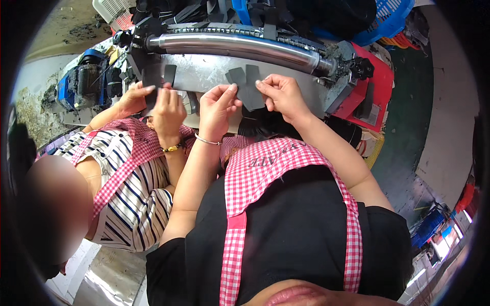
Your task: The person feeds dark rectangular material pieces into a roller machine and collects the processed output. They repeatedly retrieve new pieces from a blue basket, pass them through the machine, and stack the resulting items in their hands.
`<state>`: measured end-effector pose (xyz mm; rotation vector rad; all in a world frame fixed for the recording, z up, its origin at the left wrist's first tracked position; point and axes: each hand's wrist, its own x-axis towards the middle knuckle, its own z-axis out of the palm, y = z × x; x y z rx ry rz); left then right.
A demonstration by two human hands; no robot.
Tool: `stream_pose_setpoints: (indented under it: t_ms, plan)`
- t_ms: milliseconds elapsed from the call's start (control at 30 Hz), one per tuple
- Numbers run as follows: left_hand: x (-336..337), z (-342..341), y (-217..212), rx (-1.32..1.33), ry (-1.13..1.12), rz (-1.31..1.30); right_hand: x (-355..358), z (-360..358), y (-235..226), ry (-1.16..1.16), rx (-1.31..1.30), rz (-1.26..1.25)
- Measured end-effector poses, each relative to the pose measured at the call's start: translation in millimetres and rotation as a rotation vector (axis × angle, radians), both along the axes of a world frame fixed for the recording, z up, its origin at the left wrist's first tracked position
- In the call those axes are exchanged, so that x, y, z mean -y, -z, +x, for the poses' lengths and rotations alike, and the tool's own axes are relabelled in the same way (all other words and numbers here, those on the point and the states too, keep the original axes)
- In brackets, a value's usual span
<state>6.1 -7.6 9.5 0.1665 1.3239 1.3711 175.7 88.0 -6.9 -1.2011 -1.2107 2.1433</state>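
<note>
Between my two hands are several thin, flat, dark grey pieces [251,94] that look like rubber or foam sheet, overlapping and fanned out at the top. My left hand [218,109] pinches the left side of them between thumb and fingers. On their right edge my right hand [285,98] has a pinch of thumb and forefinger. Both hands are just in front of the pale metal bed [204,71] of a roller machine. I cannot tell how the pieces are joined, if at all.
Across the machine runs a shiny metal roller [240,47], with a red end housing [375,86] at right and a blue motor [84,79] at left. A co-worker's hands [166,109] hold a dark strip close on my left. A blue basket [390,20] stands behind.
</note>
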Motion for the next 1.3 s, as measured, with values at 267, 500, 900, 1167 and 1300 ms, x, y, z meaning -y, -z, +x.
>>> stream_pose_setpoints:
  t_ms: [267, 500, 900, 1167, 1300]
  plan:
    - [1.6, 6.0, -12.1, -0.062, 0.043, 0.013, 10.6, -10.4, -15.9, -0.021, 0.102, 0.211]
    - [2.3, 5.1, -1.5, 0.042, -0.001, 0.033, 3.6, 1.7, -12.8, 0.037, 0.012, -0.092]
    - [-4.0, 18.8, 18.3, 0.126, 0.055, 0.126, 5.4, 7.9, -4.2, -0.021, -0.087, 0.086]
    - [-9.9, 18.4, 13.3, 0.197, 0.082, 0.118, 1.4, 8.8, -5.6, 0.026, -0.113, -0.015]
    - [-11.6, 10.2, 21.7, -0.054, 0.0, 0.098, -4.0, 13.9, 9.0, 0.059, 0.036, 0.003]
